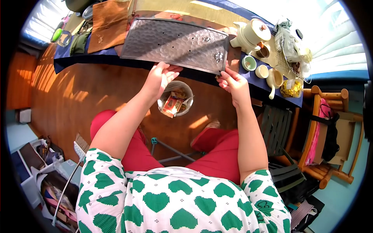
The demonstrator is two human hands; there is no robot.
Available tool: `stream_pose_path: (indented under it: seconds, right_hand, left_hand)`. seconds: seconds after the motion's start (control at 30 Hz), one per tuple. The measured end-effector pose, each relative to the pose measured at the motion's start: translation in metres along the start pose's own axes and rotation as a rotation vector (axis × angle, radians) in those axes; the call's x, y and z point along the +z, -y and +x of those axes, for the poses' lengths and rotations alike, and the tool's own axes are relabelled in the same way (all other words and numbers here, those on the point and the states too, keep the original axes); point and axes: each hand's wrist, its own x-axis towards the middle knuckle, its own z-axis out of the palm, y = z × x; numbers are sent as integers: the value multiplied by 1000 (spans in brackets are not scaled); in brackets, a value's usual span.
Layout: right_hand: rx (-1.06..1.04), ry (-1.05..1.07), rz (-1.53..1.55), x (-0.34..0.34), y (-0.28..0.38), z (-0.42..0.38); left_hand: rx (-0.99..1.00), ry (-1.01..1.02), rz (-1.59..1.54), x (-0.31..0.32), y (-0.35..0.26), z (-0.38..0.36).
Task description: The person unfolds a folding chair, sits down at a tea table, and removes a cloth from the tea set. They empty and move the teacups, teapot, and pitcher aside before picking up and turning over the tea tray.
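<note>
A dark tea tray [171, 44] with a dimpled surface and small holes lies tilted at the table's front edge, with wet spots near its right end. My left hand [160, 79] is at the tray's near edge, left of its middle, thumb at the rim and fingers bent beneath it. At the near right corner, my right hand [234, 83] pinches the rim between thumb and fingers. Below the tray, a clear waste bin [189, 105] on the floor holds a red packet [169, 106] and other scraps.
On the table's right stand a white teapot [258, 33], a green-lined cup [249, 63], a small cream cup [262, 71], a handled strainer cup [275, 79] and a jar of yellow pieces [291, 88]. A brown cloth [108, 25] lies left. A wooden chair [311, 136] stands right.
</note>
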Motion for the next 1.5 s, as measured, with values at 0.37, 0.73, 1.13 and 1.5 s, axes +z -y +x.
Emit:
stream_pose_path:
  seconds: [0.37,0.73,1.13,1.5]
  right_hand:
    - [-206,-67,-337,8,3,22]
    - [-161,-95,-206,28,-1,17]
    - [-102,-16,-52,36,7,-12]
    - [44,103,9,43,-11,-25]
  left_hand:
    - [-12,-27,90,6,-13,-5]
    - [-123,-63,205,18,-25,-2]
    - [-88,-59,295,16,-45,-21]
    - [-27,-89,462,-12,-55,-19]
